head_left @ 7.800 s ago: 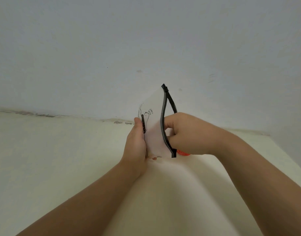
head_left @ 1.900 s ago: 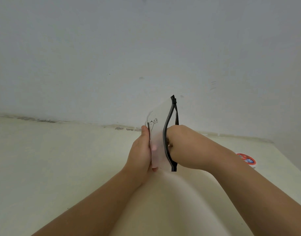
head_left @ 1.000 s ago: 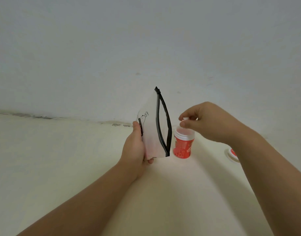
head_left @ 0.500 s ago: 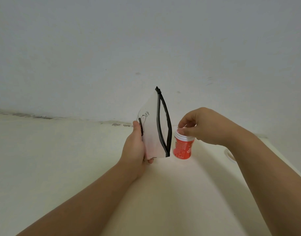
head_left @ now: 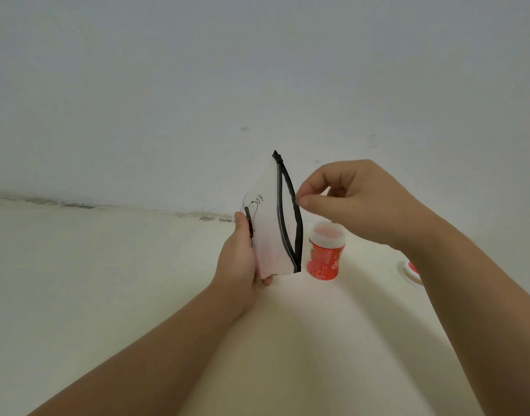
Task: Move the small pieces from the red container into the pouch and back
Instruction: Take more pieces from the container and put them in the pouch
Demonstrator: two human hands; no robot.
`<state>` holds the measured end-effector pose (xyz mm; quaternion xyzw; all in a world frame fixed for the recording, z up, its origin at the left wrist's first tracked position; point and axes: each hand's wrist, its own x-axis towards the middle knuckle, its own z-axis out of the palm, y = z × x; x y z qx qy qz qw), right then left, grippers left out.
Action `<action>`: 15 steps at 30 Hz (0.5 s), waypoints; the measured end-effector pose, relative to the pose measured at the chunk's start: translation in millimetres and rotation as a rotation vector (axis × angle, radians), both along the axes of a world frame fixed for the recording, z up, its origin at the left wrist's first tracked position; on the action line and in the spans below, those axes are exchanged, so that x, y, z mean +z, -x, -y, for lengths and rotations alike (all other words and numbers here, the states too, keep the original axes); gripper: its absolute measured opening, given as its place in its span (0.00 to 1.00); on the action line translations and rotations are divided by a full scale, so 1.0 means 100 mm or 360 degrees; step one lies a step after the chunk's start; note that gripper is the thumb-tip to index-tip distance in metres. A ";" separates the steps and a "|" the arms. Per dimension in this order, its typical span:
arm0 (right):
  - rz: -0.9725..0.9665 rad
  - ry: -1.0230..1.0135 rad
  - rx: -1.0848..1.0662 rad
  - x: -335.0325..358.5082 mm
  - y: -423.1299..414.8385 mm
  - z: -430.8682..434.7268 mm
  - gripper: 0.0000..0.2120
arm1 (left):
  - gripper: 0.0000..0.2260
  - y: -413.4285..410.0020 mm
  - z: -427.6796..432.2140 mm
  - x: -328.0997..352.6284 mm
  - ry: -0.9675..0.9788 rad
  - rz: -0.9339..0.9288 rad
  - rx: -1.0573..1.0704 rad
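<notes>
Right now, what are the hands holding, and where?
Left hand grips the zip pouch by its closed edge. Right hand pinches at the zipper; whether it holds a piece cannot be told.

Head camera, looking forward-down, hands close.

I am holding the pouch (head_left: 269, 235) upright in my left hand (head_left: 238, 265), zip side facing right. It is frosted white and see-through, carrying a small black line drawing and a few printed words on its near face. Its black zip is gaping in a long narrow slit from top corner to bottom corner. My right hand (head_left: 356, 199) is pinching thumb and forefinger together against the zip's outer edge; anything between them is hiding from view. The red container (head_left: 323, 259) is standing upright just right of the pouch's lower corner, its white-rimmed mouth lying open and showing pinkish inside.
</notes>
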<state>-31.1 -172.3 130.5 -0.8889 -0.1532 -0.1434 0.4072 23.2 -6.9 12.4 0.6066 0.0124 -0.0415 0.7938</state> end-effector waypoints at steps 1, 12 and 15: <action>0.0013 0.0052 0.0025 0.01 0.03 -0.05 0.03 | 0.29 0.00 0.00 0.00 0.0002 -0.0009 0.0010; -0.0275 0.0794 0.0240 -0.21 0.08 -0.34 0.05 | 0.30 0.08 0.03 0.03 -0.0126 0.0144 -0.0124; -0.0158 0.1151 0.0194 -0.35 0.03 -0.40 0.06 | 0.30 0.07 0.05 0.03 -0.0097 0.0101 -0.0149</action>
